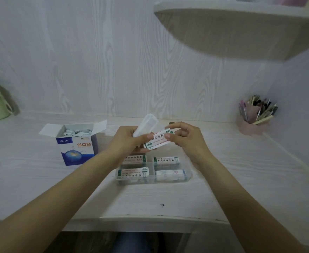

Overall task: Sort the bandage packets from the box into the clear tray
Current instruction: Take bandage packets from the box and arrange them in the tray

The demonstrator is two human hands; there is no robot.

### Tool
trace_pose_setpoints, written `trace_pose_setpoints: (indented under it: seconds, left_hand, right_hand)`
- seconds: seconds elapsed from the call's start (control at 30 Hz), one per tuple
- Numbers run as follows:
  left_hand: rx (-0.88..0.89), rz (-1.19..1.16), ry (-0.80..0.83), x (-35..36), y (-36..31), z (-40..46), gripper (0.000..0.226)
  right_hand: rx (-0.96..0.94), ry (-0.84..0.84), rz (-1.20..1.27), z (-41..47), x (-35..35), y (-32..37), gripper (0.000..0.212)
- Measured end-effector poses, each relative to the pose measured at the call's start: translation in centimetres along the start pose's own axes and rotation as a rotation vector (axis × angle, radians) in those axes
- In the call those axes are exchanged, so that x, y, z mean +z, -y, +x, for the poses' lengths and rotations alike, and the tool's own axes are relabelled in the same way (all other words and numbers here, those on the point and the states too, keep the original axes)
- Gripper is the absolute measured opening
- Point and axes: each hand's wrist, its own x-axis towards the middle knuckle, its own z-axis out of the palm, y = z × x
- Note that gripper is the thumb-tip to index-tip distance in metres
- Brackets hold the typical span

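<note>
Left hand [126,141] grips clear lid [146,125] and bandage packet [158,140]; right hand [184,138] pinches packet's other end, held above clear tray [187,175], presumably readying placement

- The blue-and-white cardboard box [77,143] stands upright, well left of the left hand [126,141], top flaps open, with small white packets heaped inside.
- The clear plastic four-compartment tray [187,177] lies just below both hands; each compartment holds a flat white bandage packet with green-edged print.
- One white rectangular bandage packet [157,141] with green and red print hangs above the tray, tilted, pinched between the left hand and the right hand [184,137].
- A translucent white plastic piece [146,125] sticks up from the left hand's grip.
</note>
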Motion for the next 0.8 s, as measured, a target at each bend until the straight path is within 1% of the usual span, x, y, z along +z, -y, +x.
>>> trace_pose_setpoints:
  seconds: [0.1, 0.2, 0.3, 0.43, 0.47, 0.6, 0.73, 0.8]
  left_hand:
    - [0.011, 0.047, -0.030, 0.1, 0.0, 0.3, 0.006]
    - [0.050, 0.137, -0.024, 0.3, 0.3, 0.3, 0.006]
    - [0.069, 0.171, -0.013, 0.7, 0.6, 0.5, 0.005]
    - [0.046, 0.132, -0.024, 0.9, 0.9, 0.7, 0.009]
    - [0.039, 0.118, -0.026, 0.9, 1.0, 0.7, 0.009]
    - [0.035, 0.049, -0.051, 0.3, 1.3, 0.9, 0.003]
    - [0.029, 0.026, -0.074, -0.3, 1.2, 0.9, 0.003]
    - [0.021, 0.018, -0.079, -0.3, 1.3, 0.9, 0.003]
  right_hand:
    - [0.020, 0.054, -0.046, -0.1, -0.4, -0.2, 0.012]
    - [0.073, 0.111, -0.127, -0.3, -0.6, -0.4, 0.015]
    - [0.082, 0.093, -0.125, -0.3, -1.1, -0.7, 0.014]
    - [0.066, 0.016, -0.155, -0.3, -1.5, -1.3, 0.008]
    - [0.061, 0.002, -0.180, -0.2, -1.6, -1.6, 0.010]
    - [0.058, -0.054, -0.319, 0.2, -1.5, -2.9, 0.009]
    - [0.087, -0.024, -0.477, 0.3, -1.3, -3.7, 0.011]
    - [0.078, 0.020, -0.568, 0.3, -1.0, -3.8, 0.007]
